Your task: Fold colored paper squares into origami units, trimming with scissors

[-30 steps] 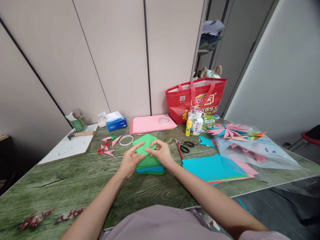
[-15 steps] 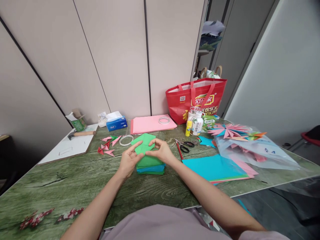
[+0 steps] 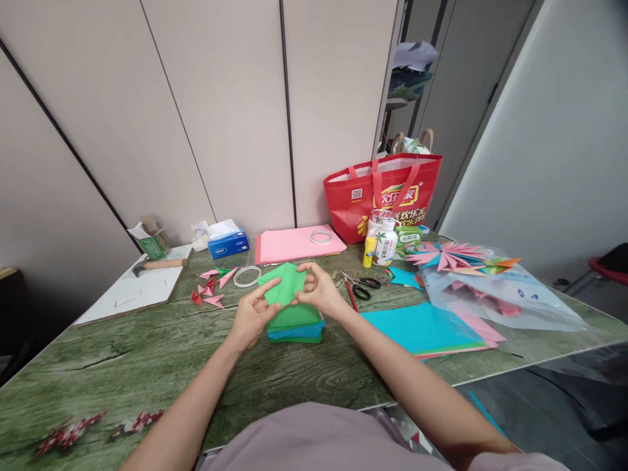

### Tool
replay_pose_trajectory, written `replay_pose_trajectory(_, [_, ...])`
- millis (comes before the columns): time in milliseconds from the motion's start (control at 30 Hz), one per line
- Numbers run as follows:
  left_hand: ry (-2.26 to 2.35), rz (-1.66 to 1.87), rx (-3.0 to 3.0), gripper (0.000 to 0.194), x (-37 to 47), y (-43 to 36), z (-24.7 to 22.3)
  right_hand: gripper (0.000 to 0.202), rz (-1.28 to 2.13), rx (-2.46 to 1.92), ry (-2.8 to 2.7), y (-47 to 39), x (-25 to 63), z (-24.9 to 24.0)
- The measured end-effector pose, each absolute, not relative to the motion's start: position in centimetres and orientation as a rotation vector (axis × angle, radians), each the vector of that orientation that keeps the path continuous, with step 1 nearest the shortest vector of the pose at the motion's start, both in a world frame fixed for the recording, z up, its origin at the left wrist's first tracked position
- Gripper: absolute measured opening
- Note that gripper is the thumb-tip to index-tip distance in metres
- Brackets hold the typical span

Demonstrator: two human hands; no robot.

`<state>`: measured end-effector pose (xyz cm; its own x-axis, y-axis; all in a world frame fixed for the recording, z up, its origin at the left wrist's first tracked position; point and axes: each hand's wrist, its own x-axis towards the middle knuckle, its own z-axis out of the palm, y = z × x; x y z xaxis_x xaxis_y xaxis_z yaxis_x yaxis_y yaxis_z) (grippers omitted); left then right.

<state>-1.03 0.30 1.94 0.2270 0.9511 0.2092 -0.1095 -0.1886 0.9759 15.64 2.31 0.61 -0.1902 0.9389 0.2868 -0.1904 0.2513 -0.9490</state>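
A partly folded green paper is held up between both hands, with crease lines showing on it. My left hand pinches its left and lower edge. On the right edge, my right hand grips the same paper with thumb and fingers. Just below and behind it, a stack of green and blue papers lies on the table. Folded pink, red and green pieces are to the left, beside a roll of clear tape.
Black-handled scissors, a glue stick and blue sheets are on the right. A plastic bag bears a paper star. Behind stand a red bag and tissue box. A hammer rests on a white board at left.
The right side of the green paper has been folded over or turned, so its outline is narrower. My right hand's fingers have shifted up along that edge.
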Motion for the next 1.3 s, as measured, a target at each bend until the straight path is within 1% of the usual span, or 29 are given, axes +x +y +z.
replay_pose_trajectory(133, [0.788, 1.182, 1.339, 0.059, -1.1, 0.4, 2.0, 0.044, 1.327, -0.705, -1.37, 2.3, 16.1, 1.0])
replay_pose_trajectory(233, [0.77, 1.157, 1.323, 0.06, -1.3, 0.6, 2.2, 0.04, 1.326, -0.687, -1.394, 2.5, 16.3, 1.2])
replay_pose_trajectory(333, [0.78, 1.106, 1.344, 0.06, -1.7, 0.8, 2.5, 0.025, 1.198, -0.733, -1.4, 2.9, 16.6, 1.3])
replay_pose_trajectory(433, [0.822, 1.005, 1.409, 0.053, -2.1, 1.0, 2.4, 0.014, 1.038, -0.79, -1.391, 3.2, 17.0, 1.4])
replay_pose_trajectory(533, [0.889, 0.904, 1.511, 0.039, -2.4, 1.2, 2.1, 0.015, 0.967, -0.8, -1.504, 3.2, 17.1, 1.3])
replay_pose_trajectory(600, [0.886, 0.905, 1.523, 0.033, -2.4, 1.3, 2.0, 0.015, 0.95, -0.823, -1.596, 3.0, 17.0, 1.1])
replay_pose_trajectory(667, [0.85, 1.008, 1.469, 0.033, -2.3, 1.4, 2.1, 0.013, 0.966, -0.863, -1.581, 3.0, 16.9, 0.9])
replay_pose_trajectory(800, [0.737, 1.257, 1.328, 0.04, -1.9, 1.3, 2.5, 0.017, 1.024, -0.904, -1.317, 3.1, 16.5, 0.5])
replay_pose_trajectory(933, [0.729, 1.225, 1.282, 0.042, -1.6, 1.0, 2.4, 0.018, 1.023, -0.869, -1.209, 3.1, 15.9, 0.2])
replay_pose_trajectory(1100, [0.833, 1.211, 1.287, 0.044, -1.6, 1.2, 1.6, 0.016, 0.953, -0.84, -1.376, 2.8, 15.3, -0.2])
replay_pose_trajectory(1233, [0.883, 1.324, 1.23, 0.033, -1.9, 1.8, 1.4, 0.022, 1.104, -0.897, -1.458, 2.7, 15.2, -0.2])
replay_pose_trajectory(1300, [0.889, 1.386, 1.186, 0.028, -2.0, 2.0, 1.5, 0.027, 1.186, -0.855, -1.48, 2.7, 15.2, -0.3])
